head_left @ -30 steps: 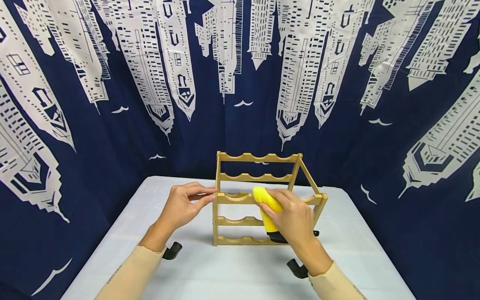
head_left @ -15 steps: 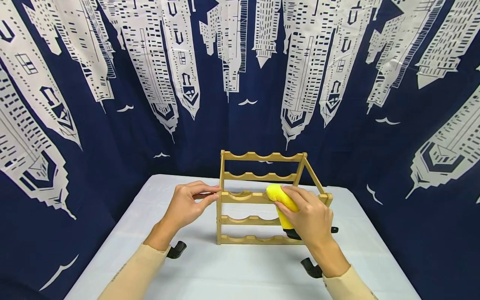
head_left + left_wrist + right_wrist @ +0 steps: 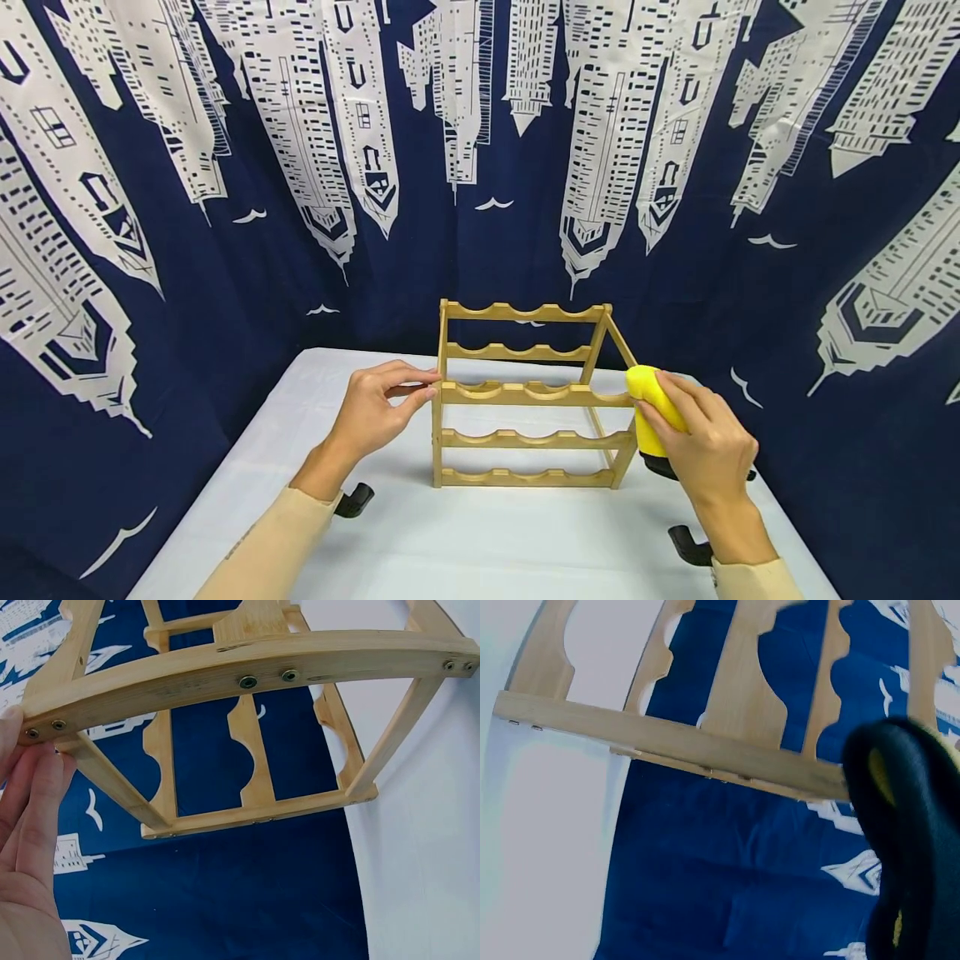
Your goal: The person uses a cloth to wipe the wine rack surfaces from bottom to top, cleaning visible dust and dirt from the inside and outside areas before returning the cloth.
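A light wooden wine rack [image 3: 532, 397] with scalloped rails stands on the table. My left hand [image 3: 378, 408] pinches its upper front left corner; in the left wrist view the fingers [image 3: 41, 802] reach around the end of the curved side bar [image 3: 180, 681]. In my right hand [image 3: 708, 442] is a soft yellow cloth piece [image 3: 651, 429] with a black band along its lower end. The hand holds it over the rack's upper front right corner, overlapping that corner in the head view. The black band [image 3: 900, 825] fills the right side of the right wrist view, beside the bar's end.
The table [image 3: 480, 542] has a white cover. Behind and beside it hangs a navy curtain [image 3: 420, 275] with white building shapes. Black curved pieces sit at the left wrist [image 3: 354, 500] and right wrist [image 3: 688, 546].
My right hand has slid the yellow cloth piece rightward along the upper front rail to its right corner. The left hand keeps its hold at the left corner; the rack stands as before.
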The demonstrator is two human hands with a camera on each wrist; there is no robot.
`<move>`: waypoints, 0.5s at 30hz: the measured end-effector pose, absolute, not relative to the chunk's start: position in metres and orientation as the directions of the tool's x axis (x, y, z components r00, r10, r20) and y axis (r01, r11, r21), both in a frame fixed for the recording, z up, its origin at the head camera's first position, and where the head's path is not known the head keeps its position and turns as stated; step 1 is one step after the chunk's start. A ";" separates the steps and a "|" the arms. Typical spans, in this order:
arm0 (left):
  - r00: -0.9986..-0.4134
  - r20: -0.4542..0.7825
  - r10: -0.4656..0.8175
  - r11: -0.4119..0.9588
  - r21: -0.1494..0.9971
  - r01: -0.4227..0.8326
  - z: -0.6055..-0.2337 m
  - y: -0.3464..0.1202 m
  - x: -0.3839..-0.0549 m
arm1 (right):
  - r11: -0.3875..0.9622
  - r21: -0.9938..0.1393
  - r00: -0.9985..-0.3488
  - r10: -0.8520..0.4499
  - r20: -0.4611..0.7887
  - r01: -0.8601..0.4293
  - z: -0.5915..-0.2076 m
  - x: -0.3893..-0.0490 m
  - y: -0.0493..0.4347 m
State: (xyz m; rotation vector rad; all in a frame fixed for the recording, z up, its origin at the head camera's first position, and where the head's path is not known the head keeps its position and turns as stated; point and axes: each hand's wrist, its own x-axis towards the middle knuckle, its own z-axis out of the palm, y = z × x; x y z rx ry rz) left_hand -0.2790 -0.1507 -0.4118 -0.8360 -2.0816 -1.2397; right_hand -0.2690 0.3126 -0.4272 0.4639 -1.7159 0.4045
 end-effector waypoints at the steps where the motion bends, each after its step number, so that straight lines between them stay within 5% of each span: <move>1: -0.648 0.730 0.219 0.385 0.546 0.744 -0.412 -0.151 -0.278 | 0.854 -0.059 -0.191 -0.048 0.980 -0.516 -0.427 -0.269 0.316; 7: -0.617 0.749 0.242 0.508 0.444 0.738 -0.404 -0.144 -0.270 | 0.814 -0.271 -0.334 0.102 0.937 -0.513 -0.437 -0.267 0.337; 15: -0.487 0.770 0.412 0.579 0.191 0.793 -0.375 -0.088 -0.265 | 0.774 -0.360 -0.373 0.173 0.912 -0.521 -0.451 -0.266 0.347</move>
